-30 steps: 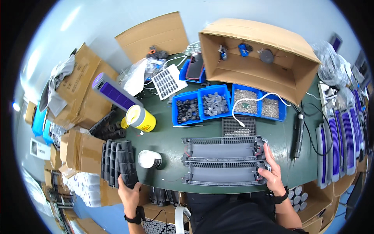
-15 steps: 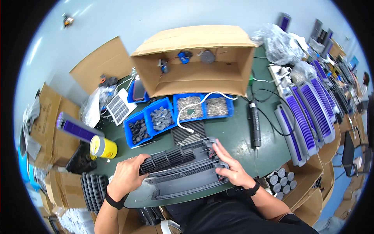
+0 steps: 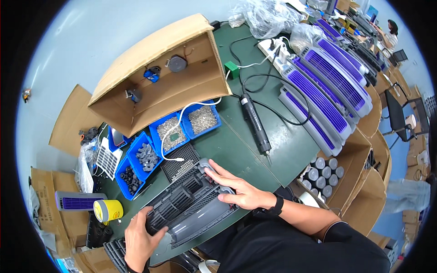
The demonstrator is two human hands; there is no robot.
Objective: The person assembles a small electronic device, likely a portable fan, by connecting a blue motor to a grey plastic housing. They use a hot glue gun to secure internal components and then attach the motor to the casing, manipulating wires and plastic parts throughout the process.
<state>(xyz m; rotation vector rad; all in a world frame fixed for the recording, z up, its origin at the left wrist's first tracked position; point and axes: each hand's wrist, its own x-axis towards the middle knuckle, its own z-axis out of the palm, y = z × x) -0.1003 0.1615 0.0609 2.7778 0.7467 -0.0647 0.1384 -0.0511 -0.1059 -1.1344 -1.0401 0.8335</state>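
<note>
L hand [image 3: 139,240] is half open w/ its fingers & thumb at the L end of a black roller [image 3: 171,206] (can't tell if it grips), & R hand [image 3: 246,193] is spread, touching the R ends of two gray shells [image 3: 202,222]. The roller lies in the far shell, nr the green table's [image 3: 234,152] edge; a black mat [image 3: 179,160] is just past it, then blue bins [image 3: 206,132] w/ a white cord [image 3: 162,148] in the way over them & a big box [image 3: 152,51] behind. A black screwdriver [image 3: 255,125] is off R, nr purple fans [image 3: 314,96]; a yellow tub [image 3: 109,210] is L.
</note>
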